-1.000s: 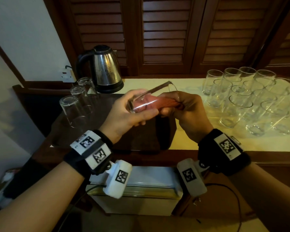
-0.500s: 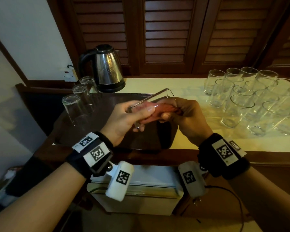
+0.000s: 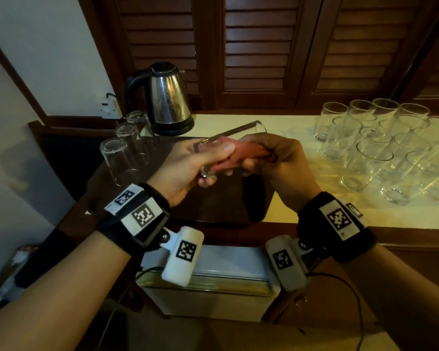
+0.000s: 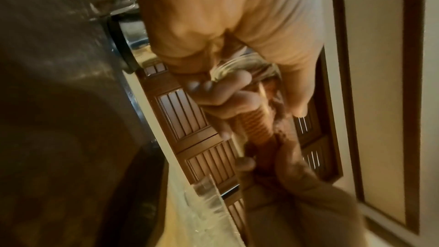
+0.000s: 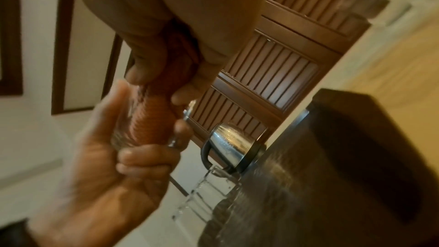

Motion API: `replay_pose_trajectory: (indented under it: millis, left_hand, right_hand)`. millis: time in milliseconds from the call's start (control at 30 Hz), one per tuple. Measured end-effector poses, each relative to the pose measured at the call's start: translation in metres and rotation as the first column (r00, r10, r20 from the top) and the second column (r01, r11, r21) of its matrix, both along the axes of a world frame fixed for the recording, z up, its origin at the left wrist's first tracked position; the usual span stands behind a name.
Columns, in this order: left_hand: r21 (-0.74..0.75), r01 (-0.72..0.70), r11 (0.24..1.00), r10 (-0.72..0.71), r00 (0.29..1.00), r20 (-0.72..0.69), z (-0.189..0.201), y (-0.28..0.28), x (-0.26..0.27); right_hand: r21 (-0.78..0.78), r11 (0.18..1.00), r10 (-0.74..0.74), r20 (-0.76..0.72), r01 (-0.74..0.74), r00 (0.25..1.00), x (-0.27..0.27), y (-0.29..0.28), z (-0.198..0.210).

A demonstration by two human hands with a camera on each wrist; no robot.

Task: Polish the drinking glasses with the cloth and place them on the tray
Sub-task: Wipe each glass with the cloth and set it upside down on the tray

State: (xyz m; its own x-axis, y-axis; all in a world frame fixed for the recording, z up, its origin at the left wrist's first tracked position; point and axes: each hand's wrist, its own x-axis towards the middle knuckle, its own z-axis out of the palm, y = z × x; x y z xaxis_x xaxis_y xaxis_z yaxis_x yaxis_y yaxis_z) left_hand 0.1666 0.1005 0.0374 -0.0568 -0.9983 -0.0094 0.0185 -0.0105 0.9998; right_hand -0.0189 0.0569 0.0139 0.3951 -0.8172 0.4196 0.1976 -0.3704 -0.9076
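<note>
The tray [image 3: 228, 206] lies bare below the hands. Three glasses [image 3: 127, 148] and the kettle [image 3: 170, 97] crowd its far-left side; more glasses [image 3: 380, 148] block its right.

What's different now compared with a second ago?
Little. The left hand has turned its grip on the glass, thumb now lying along the top. The right hand keeps the red cloth stuffed inside. Both grips hold; the three glasses on the tray and the kettle are unmoved.

Dim and warm-toned throughout; glare off the kettle [image 3: 171, 97]; deep shadow at lower left; motion-blurred, soft wrist views; bowed lines toward wide-angle edges.
</note>
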Motion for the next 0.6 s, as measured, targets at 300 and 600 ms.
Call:
replay_pose_trajectory:
  millis: [300,600]
  left_hand:
    - [-0.299,-0.031,0.954,0.156,0.901,0.404,-0.004,0.005,0.01]
    - [-0.2,-0.084,0.976,0.118,0.979,0.164,0.003,0.014,0.016]
  right_hand:
    - [0.219,0.974,0.026,0.138,-0.056,0.99,0.004,0.003,-0.003]
    - [0.099,0.995,-0.03,0.039,0.026,0.999,0.017,0.014,-0.009]
